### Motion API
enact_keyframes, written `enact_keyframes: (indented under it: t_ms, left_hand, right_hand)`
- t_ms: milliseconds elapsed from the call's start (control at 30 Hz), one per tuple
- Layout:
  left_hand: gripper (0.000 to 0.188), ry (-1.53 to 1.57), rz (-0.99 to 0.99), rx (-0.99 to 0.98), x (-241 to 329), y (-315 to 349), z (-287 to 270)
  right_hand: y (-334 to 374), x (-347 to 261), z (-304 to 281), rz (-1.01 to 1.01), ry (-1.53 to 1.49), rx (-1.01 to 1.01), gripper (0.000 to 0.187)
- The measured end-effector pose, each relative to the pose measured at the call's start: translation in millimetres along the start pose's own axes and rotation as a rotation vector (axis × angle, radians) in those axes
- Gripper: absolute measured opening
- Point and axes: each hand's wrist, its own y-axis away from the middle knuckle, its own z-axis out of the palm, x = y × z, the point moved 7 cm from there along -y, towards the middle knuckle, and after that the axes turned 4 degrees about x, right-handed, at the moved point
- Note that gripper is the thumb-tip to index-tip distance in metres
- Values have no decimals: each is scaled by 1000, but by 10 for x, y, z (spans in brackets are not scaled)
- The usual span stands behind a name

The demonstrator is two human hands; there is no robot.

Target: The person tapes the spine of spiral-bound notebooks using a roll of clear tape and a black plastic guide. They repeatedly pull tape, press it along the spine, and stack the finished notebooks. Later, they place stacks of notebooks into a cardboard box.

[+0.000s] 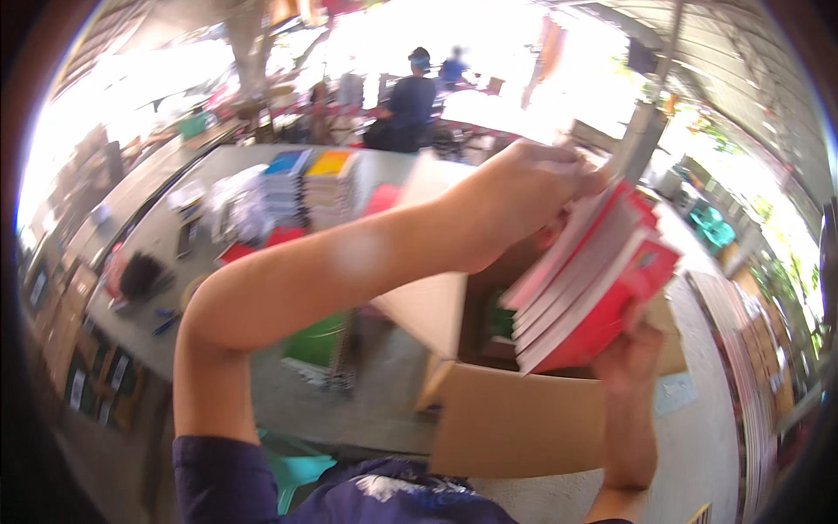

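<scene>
Right hand (pixel 630 354) fingers grip red books (pixel 601 293); left hand (pixel 528 192) fingers curled, hold unclear. Open box (pixel 519 424): green item (pixel 502 320) inside.

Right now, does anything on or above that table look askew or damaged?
The red books look askew: tilted above the open cardboard box, their edges fanned apart instead of squared. Blur hides whether any are damaged.

The right hand (pixel 633 349) gripped a fanned bundle of red-covered books (pixel 580 319) above an open cardboard box (pixel 524 424), while the blurred left hand (pixel 546 188) was at the bundle's upper end. On the grey table (pixel 393 409) stood blue-topped (pixel 286 192) and yellow-topped stacks (pixel 329 194), with a green notebook (pixel 316 343) nearer the person.
</scene>
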Motion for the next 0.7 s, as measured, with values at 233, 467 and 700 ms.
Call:
enact_keyframes:
  t_ms: [233, 467, 700]
  left_hand:
    - [63, -441, 145, 265, 678, 1043, -1300]
    - [41, 217, -282, 858, 1, 2120, -2896]
    - [35, 280, -472, 1247, -1409, 3264, -4330]
  right_hand:
    - [-872, 479, 2314, 242, -112, -446, 34]
    - [-1336, 2115, 3788, 500, 496, -736, 64]
    - [-1396, 2073, 4315, -159, 1090, -911, 81]
